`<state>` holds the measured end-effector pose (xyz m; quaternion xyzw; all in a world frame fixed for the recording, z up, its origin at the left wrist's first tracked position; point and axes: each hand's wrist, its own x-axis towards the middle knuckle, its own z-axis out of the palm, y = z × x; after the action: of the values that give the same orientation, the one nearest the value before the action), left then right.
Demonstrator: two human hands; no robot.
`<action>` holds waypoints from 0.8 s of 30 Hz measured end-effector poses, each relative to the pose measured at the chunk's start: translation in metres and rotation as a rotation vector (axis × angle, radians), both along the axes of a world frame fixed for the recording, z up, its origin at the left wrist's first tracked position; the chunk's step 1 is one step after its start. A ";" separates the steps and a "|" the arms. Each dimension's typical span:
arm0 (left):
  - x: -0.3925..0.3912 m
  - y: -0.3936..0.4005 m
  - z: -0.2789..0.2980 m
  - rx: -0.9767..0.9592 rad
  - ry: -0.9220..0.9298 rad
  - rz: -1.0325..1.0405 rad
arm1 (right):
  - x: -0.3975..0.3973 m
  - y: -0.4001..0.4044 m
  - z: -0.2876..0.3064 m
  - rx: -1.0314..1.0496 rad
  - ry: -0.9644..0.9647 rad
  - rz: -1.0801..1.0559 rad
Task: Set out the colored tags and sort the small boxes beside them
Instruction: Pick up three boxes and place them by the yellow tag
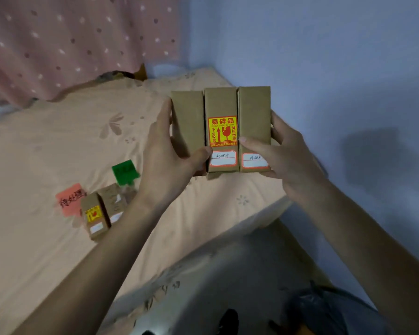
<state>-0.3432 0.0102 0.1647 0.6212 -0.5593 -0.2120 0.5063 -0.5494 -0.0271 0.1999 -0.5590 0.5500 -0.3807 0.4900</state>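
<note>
The left hand (169, 153) and right hand (283, 151) clamp 3 small brown boxes (221, 129) side by side between them, upright, above the bed (46, 146). The middle box bears a yellow-red sticker. Below and left of the left hand, 2 more boxes (102, 210) lie on the bed, between a pink tag (69, 198) and a green tag (125, 170).

Small brown boxes: five counted. Three are held side by side in the air (221, 131); two lie on the bed (104, 211). Coloured tags: two, one red (69, 199) and one green (125, 170). Yellow fragile stickers: two visible. Hands: two.
</note>
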 end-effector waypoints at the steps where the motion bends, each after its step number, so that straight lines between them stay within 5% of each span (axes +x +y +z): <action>1: -0.016 -0.011 -0.001 0.003 0.001 -0.014 | -0.017 -0.008 0.000 -0.001 0.005 -0.018; 24: -0.159 -0.247 -0.119 0.369 0.038 -0.148 | -0.162 -0.226 -0.114 0.280 0.092 -0.088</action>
<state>-0.5021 -0.2366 0.0456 0.6566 -0.5454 -0.3592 0.3773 -0.7110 -0.2527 0.0859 -0.4778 0.6434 -0.2952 0.5202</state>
